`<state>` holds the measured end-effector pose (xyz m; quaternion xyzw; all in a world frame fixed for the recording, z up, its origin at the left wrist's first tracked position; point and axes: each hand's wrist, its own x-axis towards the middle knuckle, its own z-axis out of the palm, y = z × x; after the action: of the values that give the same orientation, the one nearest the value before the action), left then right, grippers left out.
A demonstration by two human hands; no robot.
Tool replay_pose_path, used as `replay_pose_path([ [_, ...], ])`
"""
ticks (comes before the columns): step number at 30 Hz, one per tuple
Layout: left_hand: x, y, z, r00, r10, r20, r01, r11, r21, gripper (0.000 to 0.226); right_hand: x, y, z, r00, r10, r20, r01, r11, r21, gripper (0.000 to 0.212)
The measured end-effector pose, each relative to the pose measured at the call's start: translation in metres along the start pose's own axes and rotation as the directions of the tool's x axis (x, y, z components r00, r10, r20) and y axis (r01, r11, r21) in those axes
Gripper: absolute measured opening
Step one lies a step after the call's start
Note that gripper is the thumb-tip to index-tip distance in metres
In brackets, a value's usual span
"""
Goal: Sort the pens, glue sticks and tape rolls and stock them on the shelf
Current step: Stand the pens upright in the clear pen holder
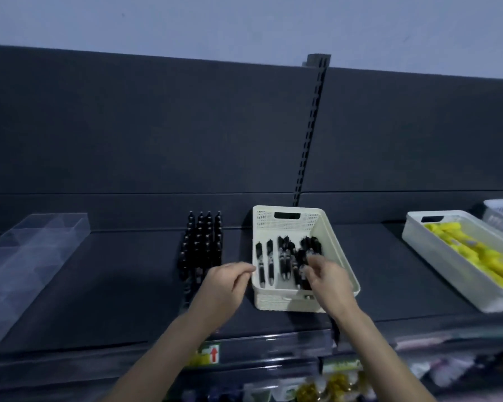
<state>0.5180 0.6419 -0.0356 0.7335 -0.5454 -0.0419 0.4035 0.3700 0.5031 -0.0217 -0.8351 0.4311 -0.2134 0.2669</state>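
A clear plastic divider tray [26,256] is laid at the far left. A dark slotted upright [312,126] is fixed between two dark back panels [157,126], under a pale wall [244,21]. Lower down, a label with a red arrow [212,353] is seen, and blurred packets [331,384] are kept to its right.

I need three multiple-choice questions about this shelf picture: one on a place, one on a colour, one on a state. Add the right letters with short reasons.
1. Where does the row of black pens lie? A) left of the cream basket B) right of it C) in a clear tray
2. What colour are the items in the white basket at right? A) red B) yellow C) blue
3. How does the cream basket stand? A) upside down B) upright, pens inside C) stacked on another

Key: 1 A, the row lies on the shelf to the left of its wall. 2 B, they are plainly yellow. 3 B, its open top shows pens.
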Motion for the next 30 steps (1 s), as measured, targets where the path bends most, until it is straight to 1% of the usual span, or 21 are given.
replay_pose_path([
  [2, 0.019, 0.018, 0.019, 0.996, -0.086, 0.012, 0.087, 0.995, -0.045, 0.028, 0.011, 0.016, -0.012, 0.996, 0.001, 0.092, 0.004, 0.998, -0.062, 0.020],
  [3, 0.027, 0.025, 0.028, 0.991, -0.129, 0.019, 0.130, 0.990, -0.057, 0.029, 0.017, 0.022, -0.016, 0.992, -0.010, 0.128, 0.019, 0.997, -0.068, 0.014],
  [4, 0.036, 0.031, 0.037, 0.984, -0.178, 0.031, 0.179, 0.982, -0.062, 0.032, 0.022, 0.023, -0.021, 0.985, -0.013, 0.170, 0.027, 0.996, -0.080, 0.013],
  [5, 0.043, 0.035, 0.044, 0.971, -0.231, 0.053, 0.234, 0.970, -0.062, 0.034, 0.027, 0.024, -0.025, 0.978, -0.022, 0.206, 0.040, 0.996, -0.083, 0.016],
  [7, 0.057, 0.038, 0.057, 0.926, -0.350, 0.138, 0.357, 0.934, -0.029, 0.033, 0.038, 0.024, -0.028, 0.956, -0.008, 0.293, 0.034, 0.996, -0.082, 0.011],
  [9, 0.074, 0.036, 0.068, 0.852, -0.473, 0.225, 0.466, 0.880, 0.089, 0.019, 0.047, 0.022, -0.028, 0.923, 0.017, 0.384, 0.030, 0.993, -0.116, 0.029],
  [11, 0.092, 0.033, 0.075, 0.774, -0.576, 0.265, 0.518, 0.815, 0.258, 0.011, 0.059, 0.023, -0.024, 0.886, 0.059, 0.460, 0.018, 0.987, -0.160, 0.034],
  [13, 0.108, 0.029, 0.084, 0.721, -0.633, 0.282, 0.514, 0.761, 0.395, 0.018, 0.071, 0.025, -0.013, 0.849, 0.135, 0.511, -0.023, 0.975, -0.219, 0.040],
  [14, 0.115, 0.027, 0.090, 0.709, -0.649, 0.276, 0.502, 0.739, 0.449, 0.023, 0.078, 0.027, -0.005, 0.829, 0.183, 0.529, -0.046, 0.964, -0.261, 0.045],
  [16, 0.126, 0.024, 0.099, 0.713, -0.651, 0.259, 0.453, 0.710, 0.539, 0.027, 0.090, 0.027, 0.010, 0.810, 0.273, 0.519, -0.076, 0.927, -0.368, 0.054],
  [19, 0.138, 0.015, 0.110, 0.727, -0.638, 0.255, 0.408, 0.700, 0.586, 0.026, 0.104, 0.025, 0.026, 0.848, 0.332, 0.414, -0.119, 0.879, -0.462, 0.064],
  [21, 0.142, 0.009, 0.112, 0.700, -0.661, 0.271, 0.441, 0.698, 0.565, 0.027, 0.115, 0.025, 0.035, 0.868, 0.339, 0.363, -0.130, 0.861, -0.492, 0.068],
  [23, 0.144, 0.004, 0.112, 0.671, -0.683, 0.288, 0.493, 0.701, 0.516, 0.031, 0.126, 0.028, 0.044, 0.877, 0.359, 0.320, -0.172, 0.856, -0.488, 0.062],
  [24, 0.145, 0.002, 0.112, 0.656, -0.694, 0.298, 0.514, 0.699, 0.498, 0.031, 0.132, 0.031, 0.048, 0.878, 0.363, 0.311, -0.193, 0.864, -0.464, 0.054],
  [25, 0.147, 0.000, 0.112, 0.640, -0.703, 0.309, 0.529, 0.696, 0.486, 0.028, 0.135, 0.032, 0.050, 0.876, 0.354, 0.328, -0.197, 0.883, -0.427, 0.045],
  [27, 0.149, -0.004, 0.109, 0.610, -0.725, 0.321, 0.568, 0.682, 0.461, 0.015, 0.141, 0.035, 0.050, 0.862, 0.309, 0.402, -0.155, 0.915, -0.371, 0.021],
  [28, 0.150, -0.006, 0.109, 0.599, -0.733, 0.321, 0.589, 0.676, 0.443, 0.021, 0.143, 0.038, 0.049, 0.858, 0.293, 0.421, -0.148, 0.928, -0.343, 0.012],
  [30, 0.152, -0.008, 0.110, 0.592, -0.741, 0.318, 0.619, 0.670, 0.410, 0.031, 0.144, 0.045, 0.047, 0.856, 0.271, 0.441, -0.159, 0.948, -0.275, 0.026],
])
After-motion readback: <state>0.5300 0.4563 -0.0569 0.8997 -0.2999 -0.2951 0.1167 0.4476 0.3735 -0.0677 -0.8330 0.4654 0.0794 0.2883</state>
